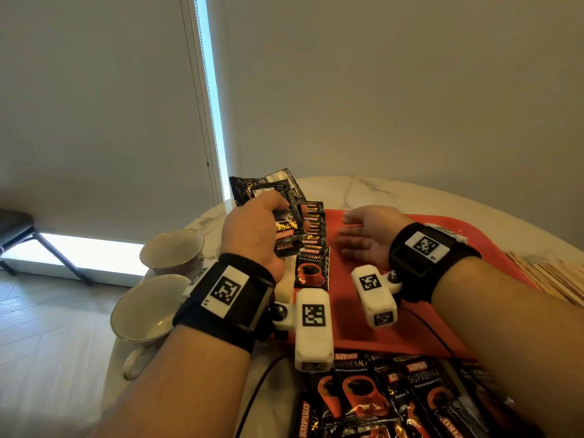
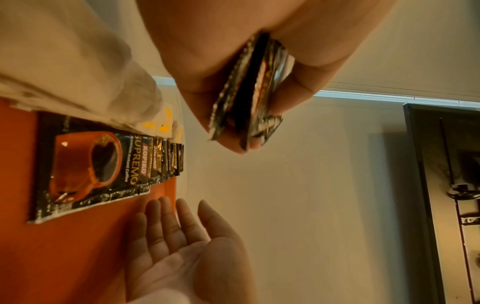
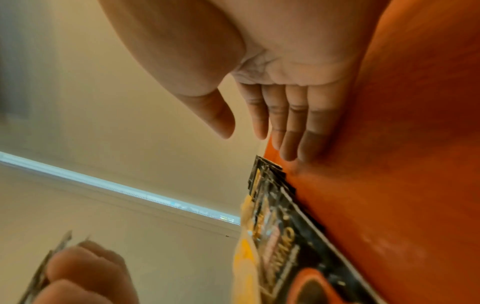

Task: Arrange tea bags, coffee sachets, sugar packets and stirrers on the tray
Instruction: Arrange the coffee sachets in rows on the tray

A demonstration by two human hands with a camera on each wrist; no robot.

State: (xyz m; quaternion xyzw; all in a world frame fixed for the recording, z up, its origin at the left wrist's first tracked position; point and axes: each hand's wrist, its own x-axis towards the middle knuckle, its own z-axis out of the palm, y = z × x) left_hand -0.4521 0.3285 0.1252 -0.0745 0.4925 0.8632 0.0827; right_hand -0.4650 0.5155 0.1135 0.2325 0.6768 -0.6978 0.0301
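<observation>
Left hand [image 1: 252,235] is up over the table's far-left side, approx 10 o'clock from the red tray [image 1: 395,330], fingers and thumb curled tight round a fanned bunch of black coffee sachets [image 1: 278,210]; left wrist view shows several sachets stacked edge-on betw. thumb and fingers [image 2: 293,82]. Right hand [image 1: 366,238] is palm-up over the tray, fingers straight and loose, holding nothing, tips pointing toward 9 o'clock at the sachet row. The two hands are apart, not touching.

On the tray's left edge a row of Kopiko sachets [image 1: 313,248] lies overlapped like shingles, running from 12 down to 6 o'clock, the nearest one face-up w/ its cup picture fully showing. Right wrist view has the fingertips [image 3: 288,152] just beside the far end of that row; can't tell if they touch the tray.

A loose pile of more sachets [image 1: 395,396] sits on the marble table [image 1: 379,191] at 6 o'clock of the tray. Two cups [image 1: 151,308] stand at 9 o'clock. Pale wooden stirrers [image 1: 550,273] lie at 3 o'clock, off the tray.
</observation>
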